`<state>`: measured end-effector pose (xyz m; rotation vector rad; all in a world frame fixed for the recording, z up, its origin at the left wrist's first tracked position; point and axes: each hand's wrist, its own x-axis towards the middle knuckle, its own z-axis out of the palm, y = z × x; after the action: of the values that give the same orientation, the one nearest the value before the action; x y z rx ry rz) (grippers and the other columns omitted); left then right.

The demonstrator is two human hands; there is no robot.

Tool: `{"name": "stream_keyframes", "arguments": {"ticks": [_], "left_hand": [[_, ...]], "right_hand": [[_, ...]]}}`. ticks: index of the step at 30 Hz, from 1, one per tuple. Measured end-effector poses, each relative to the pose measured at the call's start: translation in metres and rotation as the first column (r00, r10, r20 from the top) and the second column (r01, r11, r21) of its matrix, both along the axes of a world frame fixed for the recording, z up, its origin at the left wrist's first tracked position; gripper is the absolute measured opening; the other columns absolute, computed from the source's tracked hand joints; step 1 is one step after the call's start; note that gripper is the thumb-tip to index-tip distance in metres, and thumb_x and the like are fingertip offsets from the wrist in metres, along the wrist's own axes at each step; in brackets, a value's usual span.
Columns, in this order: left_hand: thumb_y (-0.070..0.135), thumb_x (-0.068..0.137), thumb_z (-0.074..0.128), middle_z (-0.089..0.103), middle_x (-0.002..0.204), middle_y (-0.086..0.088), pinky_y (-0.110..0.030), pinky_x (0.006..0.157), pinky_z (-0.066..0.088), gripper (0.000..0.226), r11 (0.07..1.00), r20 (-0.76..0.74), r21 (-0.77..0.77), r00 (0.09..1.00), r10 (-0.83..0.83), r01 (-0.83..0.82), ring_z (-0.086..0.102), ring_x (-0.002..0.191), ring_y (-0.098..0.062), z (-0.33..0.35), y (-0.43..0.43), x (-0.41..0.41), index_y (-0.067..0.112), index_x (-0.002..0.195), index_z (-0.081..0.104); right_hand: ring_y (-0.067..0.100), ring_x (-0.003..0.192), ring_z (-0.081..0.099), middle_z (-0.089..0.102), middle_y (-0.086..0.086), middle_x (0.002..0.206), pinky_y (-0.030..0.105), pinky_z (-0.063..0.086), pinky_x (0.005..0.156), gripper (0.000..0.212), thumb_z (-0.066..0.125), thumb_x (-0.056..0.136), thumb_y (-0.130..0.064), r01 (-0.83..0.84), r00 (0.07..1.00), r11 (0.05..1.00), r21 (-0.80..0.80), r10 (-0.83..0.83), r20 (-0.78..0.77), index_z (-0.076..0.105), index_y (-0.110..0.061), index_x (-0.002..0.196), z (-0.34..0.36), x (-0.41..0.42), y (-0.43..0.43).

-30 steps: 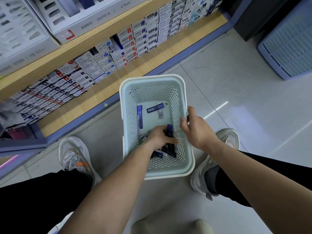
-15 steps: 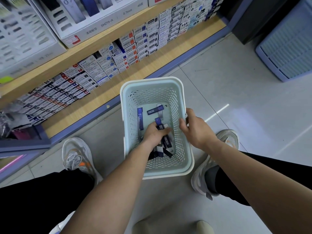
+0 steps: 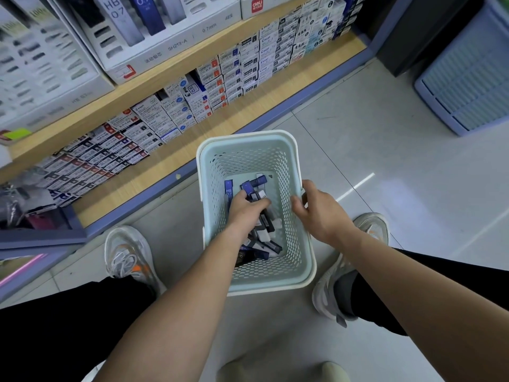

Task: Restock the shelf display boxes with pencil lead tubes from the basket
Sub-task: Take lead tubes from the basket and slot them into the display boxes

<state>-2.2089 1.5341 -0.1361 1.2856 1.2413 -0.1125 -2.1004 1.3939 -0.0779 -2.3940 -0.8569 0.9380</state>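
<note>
Our left hand (image 3: 246, 213) curled round dark-blue plastic pencil lead tubes (image 3: 249, 188) inside the pale-green perforated plastic basket (image 3: 248, 137), long axes toward its far edge. Our right hand (image 3: 321, 215) gripped its right rim. White cardboard display boxes (image 3: 165, 51) stood up-left, nearer our left hand.

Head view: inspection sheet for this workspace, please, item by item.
Surface: pale tiled floor; the basket stands on it between the person's shoes.
Job's things: lead tubes lie loose in the basket; a white display box marked 0.7mm sits on the upper shelf.
Clutter: rows of small cartons on the lower shelf; a yellow-green note.
Grippers: left hand inside the basket, fingers curled on tubes; right hand grips the basket's right rim.
Cables: nothing seen.
Surroundings: slatted blue crate at far right.
</note>
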Motion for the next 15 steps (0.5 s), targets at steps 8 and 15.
{"name": "stream_keyframes", "arguments": {"ticks": [8, 15], "left_hand": [[0.033, 0.073, 0.078, 0.073, 0.107, -0.005, -0.052, 0.089, 0.057, 0.043, 0.994, 0.120, -0.091, 0.990, 0.078, -0.067, 0.069, 0.103, -0.030, 0.051, 0.018, -0.002, 0.021, 0.112, 0.065], [0.006, 0.091, 0.064, 0.067, 0.064, -0.004, -0.030, 0.054, 0.055, 0.008, 0.961, 0.294, -0.187, 0.922, 0.254, -0.205, 0.067, 0.056, -0.020, 0.108, 0.023, -0.005, 0.009, 0.096, 0.059]], "right_hand": [[0.022, 0.113, 0.053, 0.051, 0.003, 0.130, 0.041, 0.049, 0.088, 0.049, 0.051, 0.098, -0.037, 0.069, 0.965, 0.990, 0.123, -0.098, 0.245, 0.041, -0.018, 0.142, 0.043, -0.007, 0.002], [0.009, 0.087, 0.067, 0.063, -0.006, 0.114, 0.026, 0.053, 0.076, 0.058, 0.062, 0.092, -0.049, 0.179, 0.949, 0.970, 0.162, -0.127, -0.287, 0.042, -0.021, 0.138, 0.076, -0.054, 0.012]]}}
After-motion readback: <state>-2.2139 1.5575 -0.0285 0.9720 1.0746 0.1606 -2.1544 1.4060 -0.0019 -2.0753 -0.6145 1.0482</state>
